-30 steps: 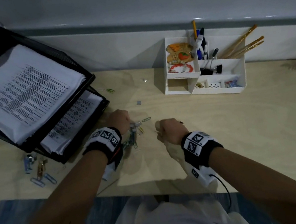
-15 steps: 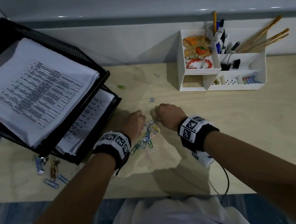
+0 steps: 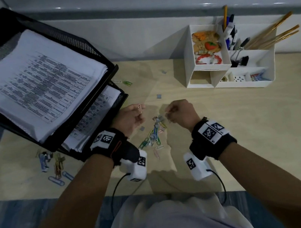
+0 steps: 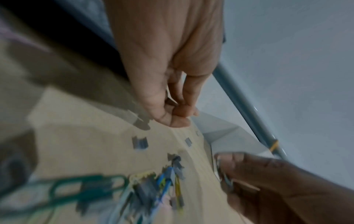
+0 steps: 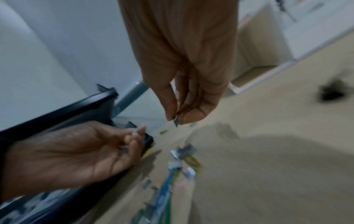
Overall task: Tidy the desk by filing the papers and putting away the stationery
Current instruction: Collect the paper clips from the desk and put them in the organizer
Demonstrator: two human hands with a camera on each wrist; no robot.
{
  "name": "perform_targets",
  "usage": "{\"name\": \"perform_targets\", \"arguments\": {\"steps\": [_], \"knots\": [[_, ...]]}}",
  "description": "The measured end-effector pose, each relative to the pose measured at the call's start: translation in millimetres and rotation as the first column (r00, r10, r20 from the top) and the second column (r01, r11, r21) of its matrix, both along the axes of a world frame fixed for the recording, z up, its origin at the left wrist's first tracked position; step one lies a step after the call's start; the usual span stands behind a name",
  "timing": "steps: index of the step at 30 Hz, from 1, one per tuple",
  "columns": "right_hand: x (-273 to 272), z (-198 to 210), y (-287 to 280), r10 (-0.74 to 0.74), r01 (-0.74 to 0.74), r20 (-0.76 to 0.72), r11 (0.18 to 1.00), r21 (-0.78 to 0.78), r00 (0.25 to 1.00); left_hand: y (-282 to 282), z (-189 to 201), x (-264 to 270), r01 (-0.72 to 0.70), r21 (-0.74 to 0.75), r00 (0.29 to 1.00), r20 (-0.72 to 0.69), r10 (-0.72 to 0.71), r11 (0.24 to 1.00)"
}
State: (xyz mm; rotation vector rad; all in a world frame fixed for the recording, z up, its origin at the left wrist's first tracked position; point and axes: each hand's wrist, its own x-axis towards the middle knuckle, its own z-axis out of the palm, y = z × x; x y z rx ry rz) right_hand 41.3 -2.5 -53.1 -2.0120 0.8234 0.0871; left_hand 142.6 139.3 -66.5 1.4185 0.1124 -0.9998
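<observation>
A loose heap of coloured paper clips (image 3: 155, 132) and small grey staple blocks lies on the wooden desk (image 3: 246, 128) between my hands. My left hand (image 3: 141, 111) hovers just left of the heap, fingertips pinched together (image 4: 179, 116), with a pale paper clip (image 3: 140, 108) at its fingers. Just right of the heap, my right hand (image 3: 167, 112) has curled fingers that pinch a small dark clip (image 5: 175, 122). Both hands are slightly above the desk. The wrist views are blurred.
A black two-tier mesh tray (image 3: 113, 68) with printed papers (image 3: 36, 82) stands at the left. A white organizer (image 3: 236, 85) with pens and brushes stands at the back right. More clips (image 3: 55, 166) lie by the front edge, and a green clip (image 3: 127, 83) lies near the tray.
Both hands have moved from the desk's front toward the clip heap, then lifted a little off it. The left hand now shows a pale clip at its fingertips.
</observation>
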Motion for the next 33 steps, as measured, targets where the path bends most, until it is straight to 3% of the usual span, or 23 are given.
{"name": "perform_targets", "arguments": {"steps": [3,5,7,10,12,13,14,15,17,21,24,27,29,31,33], "knots": [[13.0,25.6,22.1,0.110,-0.112,0.095,0.994,0.019,0.989,5.9,1.0,-9.2,-0.179,-0.065,0.928,-0.342,0.147,0.982],[19.5,34.7,32.8,0.187,-0.192,0.140,0.981,0.026,0.972,11.7,-0.7,-13.1,-0.183,-0.082,0.888,-0.441,0.129,0.980],[21.4,35.5,37.4,0.164,-0.179,0.175,0.981,0.072,0.971,16.6,-0.3,-14.7,-0.170,-0.095,0.871,-0.480,0.105,0.981],[14.0,25.1,37.7,0.140,-0.143,0.119,0.990,0.013,0.983,24.1,-2.5,-11.7,-0.101,0.007,0.913,-0.396,0.095,0.995],[5.4,15.8,39.0,0.241,-0.245,-0.046,0.964,-0.102,0.969,32.5,-5.1,-7.3,0.024,0.138,0.977,-0.213,0.006,0.990],[1.1,11.0,41.3,0.264,-0.285,-0.151,0.950,-0.132,0.952,37.6,-5.5,-6.2,0.133,0.251,0.991,-0.057,-0.123,0.959],[-2.7,5.8,44.3,0.254,-0.292,-0.238,0.946,-0.141,0.937,41.7,-3.9,-7.8,0.249,0.407,0.945,0.096,-0.313,0.879],[-5.8,1.1,48.2,0.220,-0.271,-0.297,0.951,-0.145,0.929,45.1,-1.7,-10.9,0.334,0.560,0.840,0.187,-0.509,0.758],[-8.4,-5.4,56.6,0.154,-0.220,-0.330,0.960,-0.175,0.931,46.2,-1.0,-21.4,0.360,0.751,0.648,0.226,-0.728,0.554],[-5.8,-6.5,69.3,0.095,-0.165,-0.313,0.965,-0.204,0.945,44.4,-2.7,-42.2,0.323,0.852,0.411,0.266,-0.872,0.413],[-5.5,-3.4,65.6,0.057,-0.099,-0.274,0.985,-0.144,0.960,38.6,-6.4,-48.6,0.268,0.899,0.329,0.254,-0.910,0.348],[-10.3,-7.2,50.9,0.021,-0.045,-0.233,0.994,-0.097,0.972,32.6,-2.5,-50.1,0.286,0.899,0.340,0.229,-0.912,0.332],[-16.0,-8.5,41.5,-0.059,0.059,-0.162,0.998,-0.004,0.985,32.2,-3.4,-43.6,0.339,0.859,0.379,0.248,-0.892,0.383],[-23.3,-7.8,33.4,-0.190,0.198,-0.056,0.958,0.209,0.980,33.9,-9.3,-34.5,0.391,0.743,0.519,0.309,-0.797,0.543],[-30.9,-6.1,27.2,-0.282,0.249,0.010,0.860,0.446,0.959,36.7,-12.1,-28.4,0.393,0.464,0.776,0.297,-0.557,0.794]]}}
